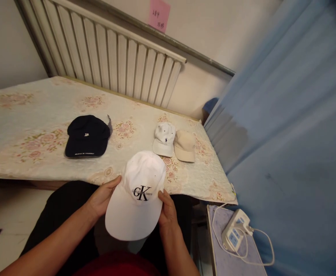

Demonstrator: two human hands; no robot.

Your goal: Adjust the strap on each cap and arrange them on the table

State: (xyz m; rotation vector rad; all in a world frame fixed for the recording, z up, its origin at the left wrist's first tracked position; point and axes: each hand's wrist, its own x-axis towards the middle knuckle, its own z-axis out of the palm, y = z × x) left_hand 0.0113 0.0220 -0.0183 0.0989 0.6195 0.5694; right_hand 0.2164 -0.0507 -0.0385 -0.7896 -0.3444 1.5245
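I hold a white cap (136, 199) with a black CK logo in front of me, brim toward me. My left hand (102, 197) grips its left side and my right hand (167, 209) grips its right side, fingers curled under the edges. Behind it, on the floral bed cover (30, 126), lie a navy cap (86, 137) at the left, a small white cap (164, 139) and a beige cap (184, 145) side by side at the right.
A white radiator (110, 53) stands behind the bed under a pink note (158, 14). A blue curtain (294, 126) fills the right side. A white power strip (235, 232) with cable lies on a low stand at lower right.
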